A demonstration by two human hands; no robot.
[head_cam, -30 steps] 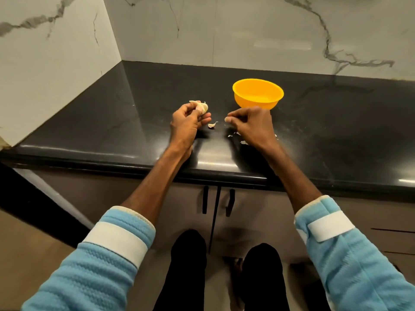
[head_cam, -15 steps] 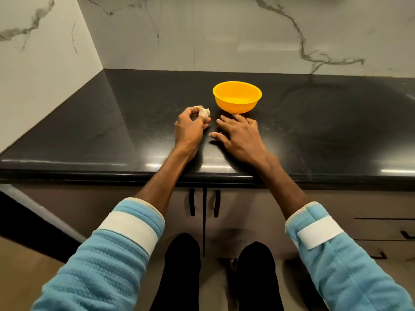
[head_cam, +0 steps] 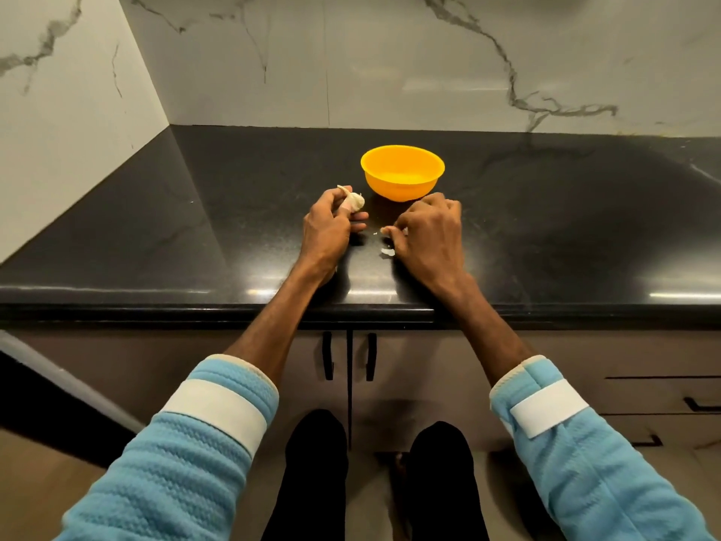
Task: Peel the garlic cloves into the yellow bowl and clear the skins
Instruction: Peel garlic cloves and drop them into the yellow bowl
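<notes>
A yellow bowl (head_cam: pixel 402 171) stands on the black counter, just beyond both hands. My left hand (head_cam: pixel 329 224) grips a pale garlic bulb (head_cam: pixel 354 200) between thumb and fingers, left of the bowl. My right hand (head_cam: pixel 427 232) lies on the counter with fingers curled, and its fingertips pinch at small white garlic skins (head_cam: pixel 402 231). One loose skin piece (head_cam: pixel 387 251) lies on the counter beside that hand. What the bowl holds cannot be made out.
The black counter (head_cam: pixel 195 228) runs into a corner of white marble wall (head_cam: pixel 70 111) on the left and behind. Cabinet doors with dark handles (head_cam: pixel 348 355) sit below its front edge.
My right hand went from flat on the counter to curled, gathering skins under its fingertips. My left hand kept hold of the garlic bulb. The view shifted slightly.
</notes>
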